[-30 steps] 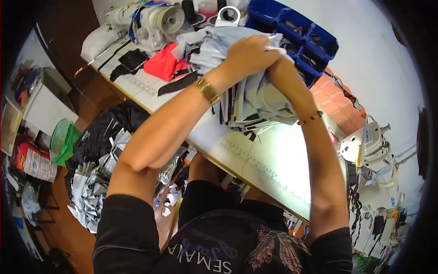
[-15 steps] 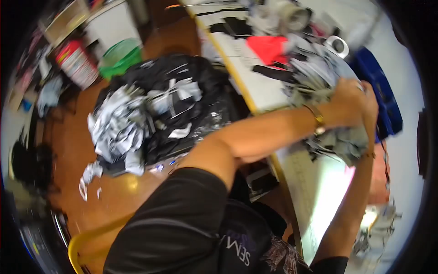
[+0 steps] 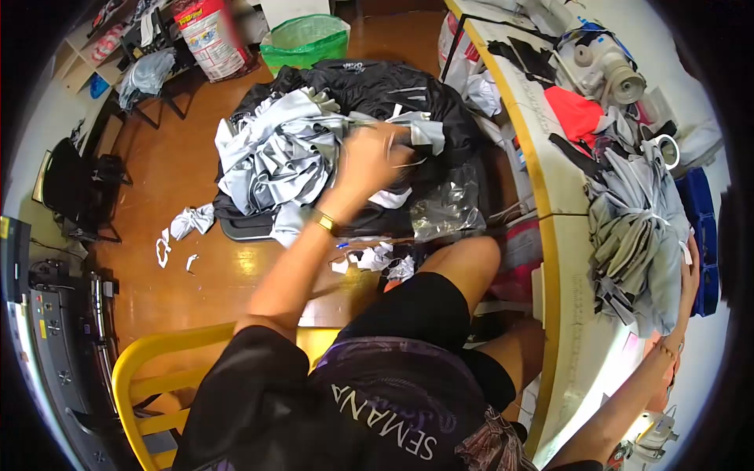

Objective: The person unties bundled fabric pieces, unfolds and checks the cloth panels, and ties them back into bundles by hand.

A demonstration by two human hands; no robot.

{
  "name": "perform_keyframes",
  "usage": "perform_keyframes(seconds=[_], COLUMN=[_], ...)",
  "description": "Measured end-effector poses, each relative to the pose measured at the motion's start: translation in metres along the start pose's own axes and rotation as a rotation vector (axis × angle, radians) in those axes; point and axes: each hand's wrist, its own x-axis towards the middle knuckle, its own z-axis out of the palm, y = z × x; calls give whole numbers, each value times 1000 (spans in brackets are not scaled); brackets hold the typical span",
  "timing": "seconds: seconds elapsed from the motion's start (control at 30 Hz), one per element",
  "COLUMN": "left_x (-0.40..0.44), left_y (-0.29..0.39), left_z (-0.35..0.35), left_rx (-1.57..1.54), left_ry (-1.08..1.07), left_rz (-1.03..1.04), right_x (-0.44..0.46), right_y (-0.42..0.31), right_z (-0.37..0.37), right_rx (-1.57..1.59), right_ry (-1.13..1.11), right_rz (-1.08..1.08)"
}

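Observation:
On the table lies a bundle of grey fabric pieces, gathered at its middle by a pale strip. My right hand grips the bundle's right side, its fingers partly hidden. A small white strip shows beside those fingers. My left hand, with a gold watch on its wrist, is over the right side of a heap of light grey fabric. Motion smears its fingers, so what they hold, if anything, is unclear. The heap lies on black material, with smaller grey and white scraps near the hand.
A sewing machine, red cloth and white tape roll are at the table's far end. A blue tray stands beside the bundle. A green-lined bin is behind the heap. A yellow chair is at lower left.
My left hand has left the bundle and swung left to the fabric heap. My right hand stays at the bundle, now on its right side. The view has shifted left.

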Motion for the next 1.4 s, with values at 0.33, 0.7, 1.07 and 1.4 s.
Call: perform_keyframes(seconds=[0.33,0.7,1.07,1.4], left_x=[1,16,74,-38], left_y=[-236,-269,-69,-6], left_z=[-102,-148,-168,-78], left_rx=[413,-115,-2049,-1880], left_ry=[-418,-177,-415,-679], left_rz=[-452,-294,-497,-852], right_x=[-92,-102,-105,-197], right_y=[-109,-268,-409,-360], right_z=[-19,144,309,257], right_rx=[-155,158,1121,1234], right_ry=[27,-395,-504,-476], right_rz=[-238,-268,-186,761])
